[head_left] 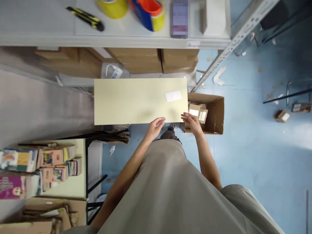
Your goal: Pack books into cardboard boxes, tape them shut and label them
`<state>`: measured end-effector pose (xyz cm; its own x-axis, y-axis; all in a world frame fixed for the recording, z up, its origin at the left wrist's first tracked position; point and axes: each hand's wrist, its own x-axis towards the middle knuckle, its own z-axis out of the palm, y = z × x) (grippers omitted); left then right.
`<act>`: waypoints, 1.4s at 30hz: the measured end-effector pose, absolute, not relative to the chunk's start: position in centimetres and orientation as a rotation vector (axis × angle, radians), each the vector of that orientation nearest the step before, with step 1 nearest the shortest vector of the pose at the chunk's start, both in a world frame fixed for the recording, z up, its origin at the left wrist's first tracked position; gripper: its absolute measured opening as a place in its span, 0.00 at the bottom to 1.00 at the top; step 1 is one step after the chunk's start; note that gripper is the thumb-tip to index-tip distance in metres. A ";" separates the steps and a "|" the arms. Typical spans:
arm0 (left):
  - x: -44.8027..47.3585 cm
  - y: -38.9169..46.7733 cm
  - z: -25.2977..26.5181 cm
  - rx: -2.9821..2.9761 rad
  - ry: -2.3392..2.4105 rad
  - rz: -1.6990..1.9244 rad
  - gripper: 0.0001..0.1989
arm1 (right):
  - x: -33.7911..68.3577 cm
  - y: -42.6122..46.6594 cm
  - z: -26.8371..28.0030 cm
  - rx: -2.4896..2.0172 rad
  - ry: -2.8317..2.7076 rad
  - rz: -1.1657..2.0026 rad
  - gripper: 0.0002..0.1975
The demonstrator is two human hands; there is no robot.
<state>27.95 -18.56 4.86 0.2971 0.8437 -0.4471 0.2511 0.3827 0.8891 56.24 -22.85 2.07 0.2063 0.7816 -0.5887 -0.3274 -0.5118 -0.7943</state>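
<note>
My left hand (pixel 155 127) is at the near edge of a pale yellow tabletop (pixel 126 100), fingers stretched out and nothing visible in them. Over the right end of that edge, my right hand (pixel 192 123) has its fingers spread and holds nothing. A small white rectangular piece (pixel 173 96), perhaps paper or a flat packet, lies on the tabletop beyond both hands. Beside my right hand stands an open cardboard box (pixel 217 113) on the floor, with small cartons (pixel 203 115) bearing white labels inside. Whether either hand touches the tabletop I cannot tell.
A grey shelf (pixel 146 41) above the tabletop holds a utility knife (pixel 85 18), tape rolls (pixel 113 8) and a purple box (pixel 179 19). Large cartons (pixel 136 60) sit below it. Books (pixel 52 157) are stacked on a table at left. A metal upright (pixel 236 40) rises at right.
</note>
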 end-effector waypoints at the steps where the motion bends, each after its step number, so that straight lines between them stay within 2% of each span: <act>1: 26.4 -19.5 5.4 1.130 1.260 0.600 0.22 | 54.5 -22.2 3.3 -1.522 -0.533 1.501 0.34; 8: 13.3 -28.2 6.9 0.851 1.416 1.114 0.19 | 37.5 -20.3 9.8 -1.355 -1.108 1.595 0.34; 16: -3.1 -40.7 7.6 0.473 1.735 1.699 0.19 | 15.5 -23.6 10.4 -1.040 -1.649 1.963 0.32; 21: -9.4 -47.7 8.1 0.211 1.932 1.922 0.21 | 4.3 -26.0 10.8 -0.806 -1.930 2.123 0.34; 29: -15.8 -51.8 8.1 -0.057 2.118 2.042 0.25 | -10.0 -28.6 11.5 -0.528 -2.129 2.268 0.36; 33: -19.4 -51.7 8.2 -0.116 2.129 2.050 0.22 | -16.1 -28.4 10.9 -0.415 -2.142 2.349 0.36; 42: -27.6 -48.5 5.4 -0.253 2.173 1.806 0.18 | -23.3 -23.6 6.3 -0.606 -2.070 2.435 0.38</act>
<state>-27.61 -48.47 5.42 -0.9384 0.0577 -0.3406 -0.3243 0.1927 0.9261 -23.33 -23.57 6.29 -0.9245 0.1530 -0.3492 0.3200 -0.1866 -0.9289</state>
